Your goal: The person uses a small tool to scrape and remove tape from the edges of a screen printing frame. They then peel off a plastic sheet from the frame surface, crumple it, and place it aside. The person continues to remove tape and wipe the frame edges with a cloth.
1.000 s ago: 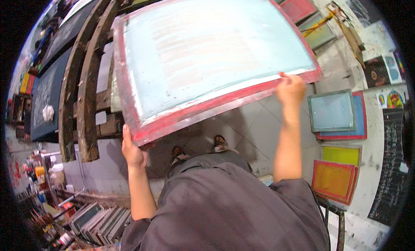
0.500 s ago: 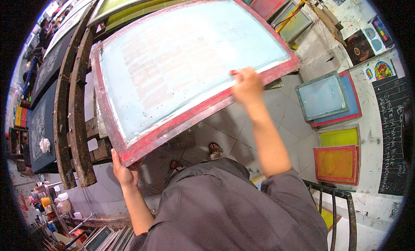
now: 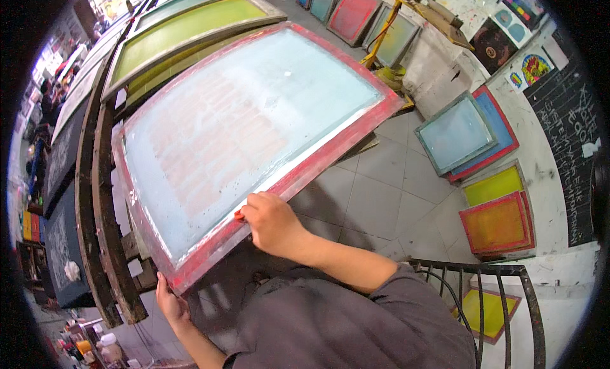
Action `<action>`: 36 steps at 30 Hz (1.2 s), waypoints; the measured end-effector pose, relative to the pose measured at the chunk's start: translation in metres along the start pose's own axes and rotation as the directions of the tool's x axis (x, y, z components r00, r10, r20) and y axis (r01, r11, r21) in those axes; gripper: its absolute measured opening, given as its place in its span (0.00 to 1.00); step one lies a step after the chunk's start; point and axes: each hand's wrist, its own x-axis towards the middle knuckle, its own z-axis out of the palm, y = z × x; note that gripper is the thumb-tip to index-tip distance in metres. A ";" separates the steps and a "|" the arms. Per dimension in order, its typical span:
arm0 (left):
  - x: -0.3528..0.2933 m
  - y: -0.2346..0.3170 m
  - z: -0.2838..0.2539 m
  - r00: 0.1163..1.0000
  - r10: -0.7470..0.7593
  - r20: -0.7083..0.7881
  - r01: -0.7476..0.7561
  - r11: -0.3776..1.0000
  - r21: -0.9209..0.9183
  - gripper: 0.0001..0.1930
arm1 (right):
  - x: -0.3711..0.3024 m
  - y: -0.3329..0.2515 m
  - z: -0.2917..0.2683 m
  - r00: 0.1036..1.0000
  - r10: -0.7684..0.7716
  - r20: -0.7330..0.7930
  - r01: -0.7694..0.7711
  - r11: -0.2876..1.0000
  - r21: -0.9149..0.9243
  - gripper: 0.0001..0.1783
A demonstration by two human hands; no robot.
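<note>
A large screen printing frame (image 3: 330, 140), red-edged with pale blue mesh, lies tilted across a dark rail rack. Faint pinkish lettering blocks show on the mesh's left half. My left hand (image 3: 173, 305) grips its near left corner, thumb along the edge; the other fingers are partly hidden under it. In my closed right hand (image 3: 270, 223) is a small red piece (image 3: 239, 215), its tip showing against the near border where mesh meets frame. My fingers cover most of it, so its kind cannot be made out.
Dark metal rails (image 3: 105, 223) run along the left, bearing a yellow-green screen (image 3: 190, 35) beyond mine. More screens (image 3: 456, 131) lean on the right wall. A black metal railing (image 3: 502, 270) stands at lower right; tiled floor (image 3: 375, 191) lies below.
My right hand has moved left and nearer along the frame's near border with the red piece. The view has shifted, and my left hand stays at the corner.
</note>
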 end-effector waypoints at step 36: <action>0.001 -0.002 0.017 0.995 0.004 0.102 0.009 0.991 -0.131 0.23 | 0.032 0.051 -0.093 0.805 0.486 0.340 -0.487 0.216 0.846 0.11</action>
